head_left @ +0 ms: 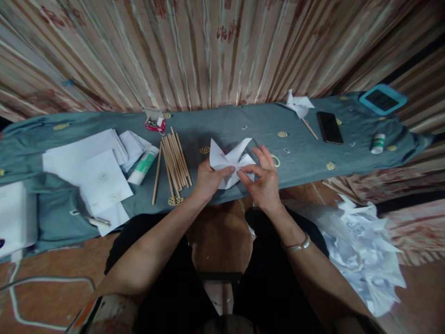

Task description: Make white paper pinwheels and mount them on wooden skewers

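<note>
Between my hands is a white paper pinwheel (222,160) with its blades folded toward the middle, held over the front edge of the cloth-covered bench. My left hand (207,180) grips its left side, thumb laid across the paper near the centre. The thumb and index finger of my right hand (260,178) pinch at the centre; anything small between those fingertips is hidden. A green ring-shaped handle (276,161) shows just behind my right hand. Left of the pinwheel lie several wooden sticks (174,160), and behind them stands an opened red box of small metal pins (155,122).
White paper sheets (100,178) and a glue tube (143,165) lie on the left. Toward the right are a finished pinwheel on a stick (299,104), a phone (329,127), a blue-framed device (382,99) and a small glue stick (378,143). A bag of folded paper (365,260) sits on the floor.
</note>
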`<state>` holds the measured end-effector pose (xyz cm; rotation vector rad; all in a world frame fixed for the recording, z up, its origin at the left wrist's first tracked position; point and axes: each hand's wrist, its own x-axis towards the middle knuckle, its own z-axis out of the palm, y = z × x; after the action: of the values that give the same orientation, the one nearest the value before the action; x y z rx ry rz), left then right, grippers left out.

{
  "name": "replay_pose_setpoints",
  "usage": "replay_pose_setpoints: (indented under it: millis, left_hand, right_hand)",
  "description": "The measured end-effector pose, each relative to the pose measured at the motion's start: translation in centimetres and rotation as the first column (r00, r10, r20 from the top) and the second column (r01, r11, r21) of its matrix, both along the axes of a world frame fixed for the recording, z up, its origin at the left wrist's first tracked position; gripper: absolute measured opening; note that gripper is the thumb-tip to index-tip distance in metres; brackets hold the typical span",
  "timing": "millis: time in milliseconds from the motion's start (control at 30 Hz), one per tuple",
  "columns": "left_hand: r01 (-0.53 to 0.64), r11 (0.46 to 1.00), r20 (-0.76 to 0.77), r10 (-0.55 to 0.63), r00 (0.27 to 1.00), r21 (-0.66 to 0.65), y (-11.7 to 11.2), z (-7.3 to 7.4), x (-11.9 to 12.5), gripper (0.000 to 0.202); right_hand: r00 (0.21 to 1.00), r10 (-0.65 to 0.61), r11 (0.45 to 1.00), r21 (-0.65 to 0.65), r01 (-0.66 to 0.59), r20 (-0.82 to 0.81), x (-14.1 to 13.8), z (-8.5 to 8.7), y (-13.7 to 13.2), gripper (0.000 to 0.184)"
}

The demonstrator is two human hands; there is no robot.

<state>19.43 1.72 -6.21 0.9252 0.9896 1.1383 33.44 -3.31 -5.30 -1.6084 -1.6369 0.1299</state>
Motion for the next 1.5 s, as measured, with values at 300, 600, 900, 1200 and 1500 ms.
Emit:
replay_pose_setpoints:
  millis: [300,600,900,1200,1500]
  left_hand:
    - [-0.024,0.999,-0.028,0.025,0.999,0.037,0.2,-0.4,0.0,0.040]
    - [-0.057,0.998,0.003,0.057,0.998,0.027,0.7,-0.2,-0.2,0.040]
    - [-0.168,0.977,0.151,0.187,0.971,-0.131,1.4,1.7,-1.8,0.041]
    - [-0.230,0.960,0.208,0.260,0.943,-0.157,2.0,2.9,-4.1,0.040]
    - [-0.436,0.893,0.288,0.450,0.845,-0.113,3.6,5.1,-10.1,0.036]
  right_hand:
    - [1.000,-0.022,1.000,-0.003,0.022,0.006,-0.3,-0.1,0.0,0.016]
    - [0.999,-0.003,1.000,0.023,0.002,0.035,-0.3,0.5,-0.2,0.018]
    - [0.997,-0.009,0.997,0.080,0.015,-0.078,1.1,1.0,0.3,0.024]
    - [0.975,-0.023,0.999,0.025,0.029,-0.223,0.3,-0.9,2.3,0.026]
    - [0.924,0.046,0.990,-0.108,-0.094,-0.381,-3.3,-3.1,6.2,0.022]
